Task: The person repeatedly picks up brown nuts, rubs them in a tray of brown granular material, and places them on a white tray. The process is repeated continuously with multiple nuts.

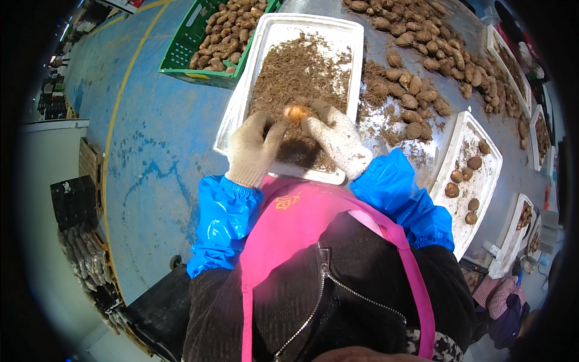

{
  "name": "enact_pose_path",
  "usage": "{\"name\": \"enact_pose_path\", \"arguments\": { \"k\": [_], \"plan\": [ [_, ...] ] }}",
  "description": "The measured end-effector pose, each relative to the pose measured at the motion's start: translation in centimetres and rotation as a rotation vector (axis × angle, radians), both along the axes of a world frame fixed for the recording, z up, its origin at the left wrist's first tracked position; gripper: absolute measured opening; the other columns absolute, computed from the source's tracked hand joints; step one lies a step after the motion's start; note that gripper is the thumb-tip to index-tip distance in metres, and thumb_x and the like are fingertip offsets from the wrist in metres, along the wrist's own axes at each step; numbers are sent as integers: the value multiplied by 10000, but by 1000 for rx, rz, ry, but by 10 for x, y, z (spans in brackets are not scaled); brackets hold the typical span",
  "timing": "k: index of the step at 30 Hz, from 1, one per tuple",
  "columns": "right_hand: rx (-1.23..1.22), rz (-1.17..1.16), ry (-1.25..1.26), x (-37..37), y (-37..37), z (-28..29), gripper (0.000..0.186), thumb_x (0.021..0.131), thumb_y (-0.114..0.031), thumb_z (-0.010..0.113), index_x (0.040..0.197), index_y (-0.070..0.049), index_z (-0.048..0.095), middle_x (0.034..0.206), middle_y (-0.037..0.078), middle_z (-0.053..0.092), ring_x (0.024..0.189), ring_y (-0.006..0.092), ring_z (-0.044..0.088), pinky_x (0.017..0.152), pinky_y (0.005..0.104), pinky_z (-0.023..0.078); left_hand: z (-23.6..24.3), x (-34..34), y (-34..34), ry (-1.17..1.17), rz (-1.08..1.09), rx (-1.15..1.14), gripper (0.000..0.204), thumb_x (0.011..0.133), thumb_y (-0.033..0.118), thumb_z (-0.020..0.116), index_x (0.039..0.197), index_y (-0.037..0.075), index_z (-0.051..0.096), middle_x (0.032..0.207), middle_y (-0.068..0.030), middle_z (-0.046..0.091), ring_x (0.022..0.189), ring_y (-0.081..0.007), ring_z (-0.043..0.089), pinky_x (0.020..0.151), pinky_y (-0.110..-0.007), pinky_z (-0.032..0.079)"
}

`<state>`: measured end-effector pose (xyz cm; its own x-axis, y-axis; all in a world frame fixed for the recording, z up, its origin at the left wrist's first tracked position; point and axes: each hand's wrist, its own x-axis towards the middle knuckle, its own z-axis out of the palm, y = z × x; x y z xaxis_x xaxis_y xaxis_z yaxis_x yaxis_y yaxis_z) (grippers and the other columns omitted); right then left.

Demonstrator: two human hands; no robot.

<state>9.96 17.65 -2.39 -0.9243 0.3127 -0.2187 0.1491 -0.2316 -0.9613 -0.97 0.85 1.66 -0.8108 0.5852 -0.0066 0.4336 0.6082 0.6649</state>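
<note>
A taro corm (297, 113) with a pale, pinkish-orange face is held between the thumb and fingers of my right hand (336, 136), in a dirty white knitted glove. Just left of it is my left hand (258, 148), gloved too, its thumb and fingers apart and bent downward; I see nothing in its grip. Both hands are over a white tray (357, 60) strewn with brown fibrous peelings (295, 72). The fingertips of the left hand are partly hidden.
A green crate (175, 60) full of taros stands beyond the tray's left side. To the right, a metal table (449, 120) bears a long heap of taros (416, 36). A second white tray (461, 139) holds several round corms. Another person (500, 301) is at the lower right.
</note>
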Motion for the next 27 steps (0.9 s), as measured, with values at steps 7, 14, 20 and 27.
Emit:
{"name": "enact_pose_path", "arguments": {
  "k": [7,14,20,27],
  "plan": [
    [968,184,-153,-3,0,9,549,1005,-316,627,1482,-53,567,1182,267,714,1136,405,685,1001,488,540,-8,0,14,197,-209,-251,259,993,307,625,966,62,704,903,-200,721,881,-433,702,763,-498,562],
    [978,511,-69,-9,-14,-2,449,963,-379,684,1206,-2,676,1024,261,733,941,419,729,855,488,592,-7,4,26,-335,-99,348,201,1038,210,621,1145,69,716,897,-125,721,781,-253,697,730,-352,559],
    [-106,143,-128,1,10,3,434,1064,-334,654,1385,-43,654,988,72,721,945,147,648,845,273,519,-14,-26,-8,-445,283,438,230,1067,231,592,1052,20,683,816,-56,683,654,-122,610,606,-270,502],
    [-768,135,-24,2,6,-6,501,1056,-360,665,1451,-61,596,982,79,718,879,166,682,764,329,547,-39,-16,-14,-282,126,328,249,1036,252,633,1040,12,696,881,-77,715,810,-147,669,732,-305,544]
  ]
}}
